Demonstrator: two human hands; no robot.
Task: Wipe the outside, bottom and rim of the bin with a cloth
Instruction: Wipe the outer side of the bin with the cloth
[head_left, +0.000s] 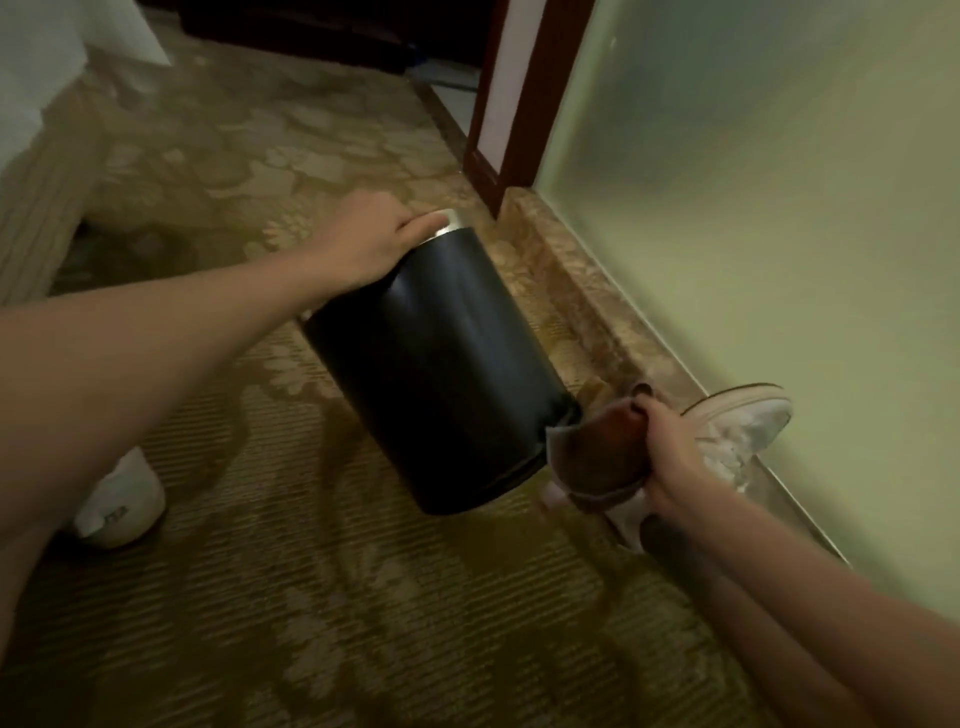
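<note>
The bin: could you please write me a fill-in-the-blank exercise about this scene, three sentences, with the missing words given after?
1. The tilted bin has a body of ____ colour.
2. The left hand grips the bin at its silver ____.
3. The right hand holds a brown cloth near the bin's ____ end.

Missing words: black; rim; bottom.
</note>
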